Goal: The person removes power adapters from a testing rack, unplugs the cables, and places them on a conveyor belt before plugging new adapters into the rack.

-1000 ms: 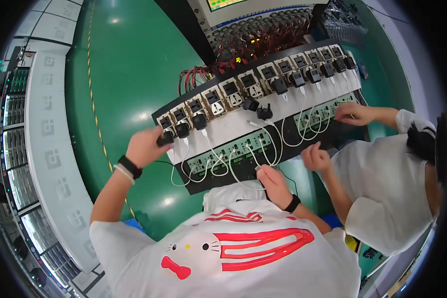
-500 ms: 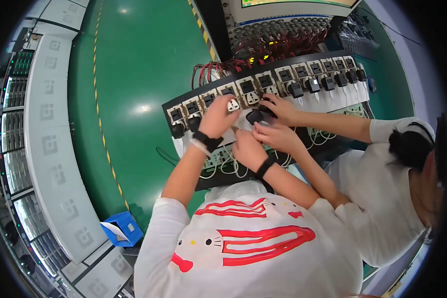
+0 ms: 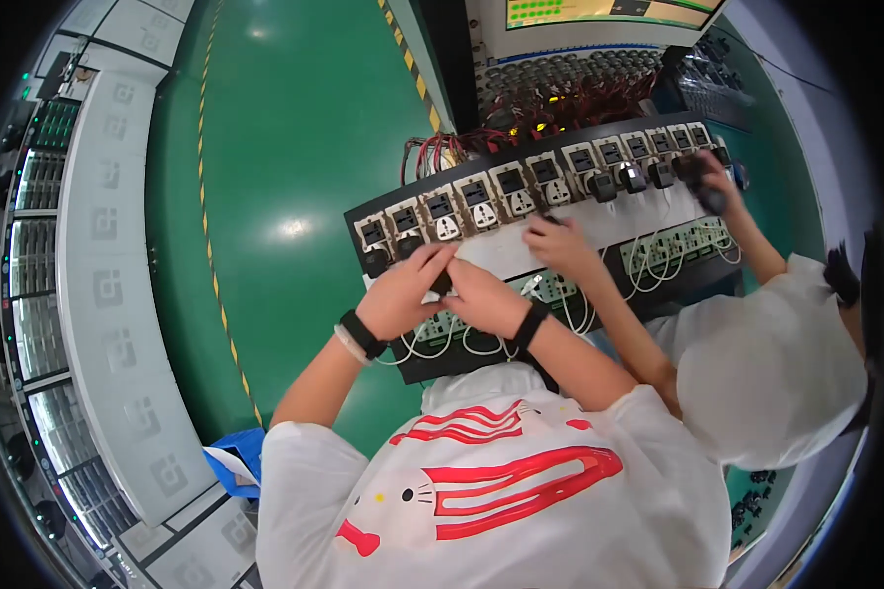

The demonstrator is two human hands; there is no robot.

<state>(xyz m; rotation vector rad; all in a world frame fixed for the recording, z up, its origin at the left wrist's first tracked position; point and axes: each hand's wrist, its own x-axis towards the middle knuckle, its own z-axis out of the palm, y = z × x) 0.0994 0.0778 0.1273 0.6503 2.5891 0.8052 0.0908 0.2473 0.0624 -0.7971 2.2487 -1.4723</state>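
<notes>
My left hand (image 3: 400,296) and my right hand (image 3: 488,300) meet in front of the left part of a long socket panel (image 3: 550,163). Between their closed fingers sits a black plug adapter (image 3: 443,284), mostly covered by them. Just beyond are white socket outlets (image 3: 481,214) with nothing plugged in. At the panel's left end, black adapters (image 3: 409,244) stay plugged in. White cables (image 3: 430,351) loop below my hands over a green circuit board (image 3: 438,330).
Close on my right, a co-worker's left hand (image 3: 563,245) holds something dark. Their right hand (image 3: 719,187) grips black adapters at the panel's right end. Red wires (image 3: 599,113) crowd behind the panel. A blue bin (image 3: 238,461) stands on the floor at lower left.
My left hand has come back from the outlets to meet my right, which moved slightly left. The co-worker's right hand has swung to the panel's far right; their left hand has drawn away from mine.
</notes>
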